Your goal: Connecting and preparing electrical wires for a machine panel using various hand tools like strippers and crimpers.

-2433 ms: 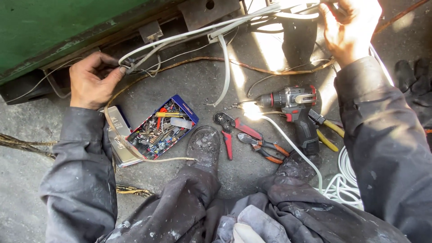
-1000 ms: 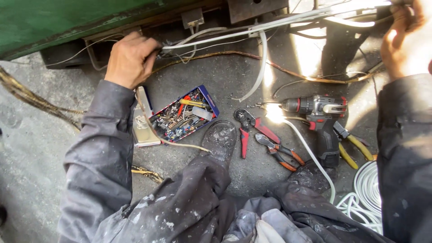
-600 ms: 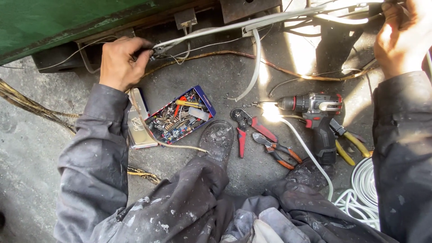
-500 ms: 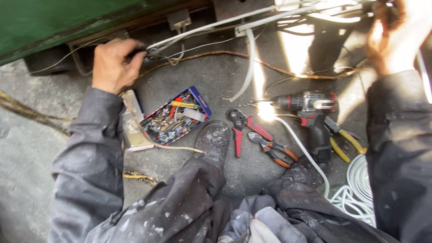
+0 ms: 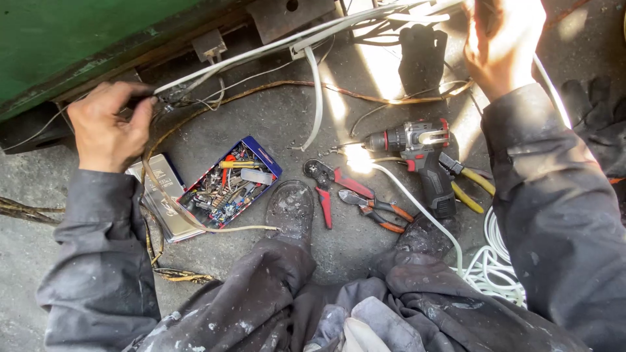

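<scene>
**Both hands on the white cables above the cordless drill**

The left hand [image 5: 107, 127] lies well to the left of the cordless drill [image 5: 420, 156], at the foot of the green metal housing [image 5: 78, 39]. Its grip is closed narrowly around the near end of the white cables [image 5: 261, 52], thumb and fingers pinching where the wires meet a small fitting. The right hand [image 5: 505, 42] is up and to the right of the drill, in strong sunlight; its grip is wrapped around the far end of the same cable bundle, which stretches between the two hands above the drill.

The drill lies on its side on the concrete floor [image 5: 261, 111]. Just left of it lie red-handled pliers [image 5: 326, 189] and orange-handled cutters [image 5: 378, 208]. Further left sits an open blue box of small parts [image 5: 228, 186]. Yellow-handled pliers [image 5: 469, 186] touch the drill's right side, and a coil of white cable [image 5: 495, 261] lies below it. A dark glove [image 5: 596, 117] lies well right of the drill.
</scene>
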